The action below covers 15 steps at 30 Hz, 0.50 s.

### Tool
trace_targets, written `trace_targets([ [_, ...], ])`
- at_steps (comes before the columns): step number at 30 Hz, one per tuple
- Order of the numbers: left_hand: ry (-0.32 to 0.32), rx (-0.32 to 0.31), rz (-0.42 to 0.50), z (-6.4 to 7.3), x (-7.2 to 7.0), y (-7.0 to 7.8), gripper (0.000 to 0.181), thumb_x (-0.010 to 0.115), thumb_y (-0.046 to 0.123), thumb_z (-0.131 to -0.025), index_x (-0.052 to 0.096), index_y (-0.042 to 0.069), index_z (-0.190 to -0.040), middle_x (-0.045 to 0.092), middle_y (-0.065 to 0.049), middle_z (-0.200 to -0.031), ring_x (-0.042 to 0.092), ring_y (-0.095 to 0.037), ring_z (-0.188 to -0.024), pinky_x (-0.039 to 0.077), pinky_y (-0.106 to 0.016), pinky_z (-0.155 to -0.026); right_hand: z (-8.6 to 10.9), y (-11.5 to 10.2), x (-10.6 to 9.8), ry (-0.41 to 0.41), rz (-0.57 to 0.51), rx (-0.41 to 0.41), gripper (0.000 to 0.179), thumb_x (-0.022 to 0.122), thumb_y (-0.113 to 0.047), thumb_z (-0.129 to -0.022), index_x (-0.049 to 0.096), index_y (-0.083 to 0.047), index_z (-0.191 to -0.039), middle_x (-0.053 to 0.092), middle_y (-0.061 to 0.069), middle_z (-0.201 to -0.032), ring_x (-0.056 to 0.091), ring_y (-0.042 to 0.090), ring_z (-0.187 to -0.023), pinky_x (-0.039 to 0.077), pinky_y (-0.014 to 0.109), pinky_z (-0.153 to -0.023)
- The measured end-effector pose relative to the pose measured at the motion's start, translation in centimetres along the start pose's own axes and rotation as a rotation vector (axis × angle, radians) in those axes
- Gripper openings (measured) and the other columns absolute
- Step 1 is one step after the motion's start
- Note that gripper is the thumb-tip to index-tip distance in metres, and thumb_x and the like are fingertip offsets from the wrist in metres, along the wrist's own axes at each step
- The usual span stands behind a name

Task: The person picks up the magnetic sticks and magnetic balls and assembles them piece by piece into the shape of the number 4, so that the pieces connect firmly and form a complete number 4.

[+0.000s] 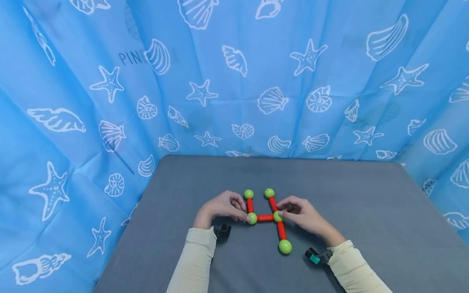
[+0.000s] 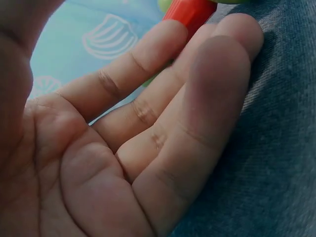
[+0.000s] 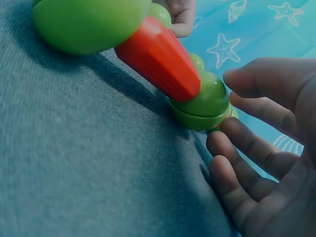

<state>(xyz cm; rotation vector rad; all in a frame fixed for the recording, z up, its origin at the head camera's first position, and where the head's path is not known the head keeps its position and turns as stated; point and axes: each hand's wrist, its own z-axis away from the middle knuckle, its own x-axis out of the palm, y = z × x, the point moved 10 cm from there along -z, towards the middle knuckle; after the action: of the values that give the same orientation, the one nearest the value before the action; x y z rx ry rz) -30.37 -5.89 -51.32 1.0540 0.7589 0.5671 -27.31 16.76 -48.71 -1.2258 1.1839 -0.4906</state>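
Note:
A flat figure of red rods and green balls lies on the grey table. My left hand [image 1: 226,206] is at its left side, with the thumb at the corner ball [image 1: 252,218] and fingers beside the upright red rod [image 1: 250,205]. In the left wrist view the fingers are loosely bent, one fingertip close to a red rod [image 2: 190,12]; the thumb tip is out of view. My right hand [image 1: 298,211] is around the junction ball [image 1: 278,216]. Its thumb and forefinger lie against or very near that ball [image 3: 205,101], the other fingers relaxed.
The figure's free ends carry green balls at the far left [image 1: 248,193], far middle [image 1: 269,193] and near side [image 1: 285,246]. A blue curtain [image 1: 227,101] with white shells and starfish hangs behind the grey cloth-covered table [image 1: 366,195]. Each wrist wears a dark strap.

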Motion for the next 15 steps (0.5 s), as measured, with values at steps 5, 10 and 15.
trace_targets([
  [5,0.005,0.007,-0.034,-0.19,0.24,0.11,0.030,0.095,0.021,-0.078,0.077,0.007,-0.097,0.075,-0.002,-0.083,0.068,-0.013,-0.072,0.060,-0.030,-0.070,0.14,0.11,0.07,-0.021,-0.013,-0.025,0.023,0.072,-0.008,-0.100,0.071,0.000,-0.122,0.072,0.017,-0.114,0.069,0.014,-0.095,0.059,0.026,-0.080],
  [10,0.010,0.020,-0.037,-0.35,0.38,0.29,0.023,0.094,0.018,-0.079,0.079,0.009,-0.094,0.077,-0.001,-0.083,0.069,-0.012,-0.071,0.060,-0.030,-0.070,0.25,0.22,0.19,-0.045,-0.026,-0.033,0.022,0.073,-0.008,-0.100,0.072,-0.001,-0.121,0.072,0.016,-0.110,0.068,0.014,-0.093,0.059,0.026,-0.079],
  [15,-0.004,0.027,-0.031,-0.69,0.48,0.29,0.020,0.093,0.016,-0.080,0.079,0.009,-0.094,0.077,-0.003,-0.086,0.070,-0.014,-0.071,0.062,-0.032,-0.071,0.35,0.27,0.19,-0.051,-0.021,-0.030,0.020,0.073,-0.007,-0.099,0.073,-0.004,-0.119,0.072,0.015,-0.108,0.068,0.013,-0.091,0.059,0.026,-0.078],
])
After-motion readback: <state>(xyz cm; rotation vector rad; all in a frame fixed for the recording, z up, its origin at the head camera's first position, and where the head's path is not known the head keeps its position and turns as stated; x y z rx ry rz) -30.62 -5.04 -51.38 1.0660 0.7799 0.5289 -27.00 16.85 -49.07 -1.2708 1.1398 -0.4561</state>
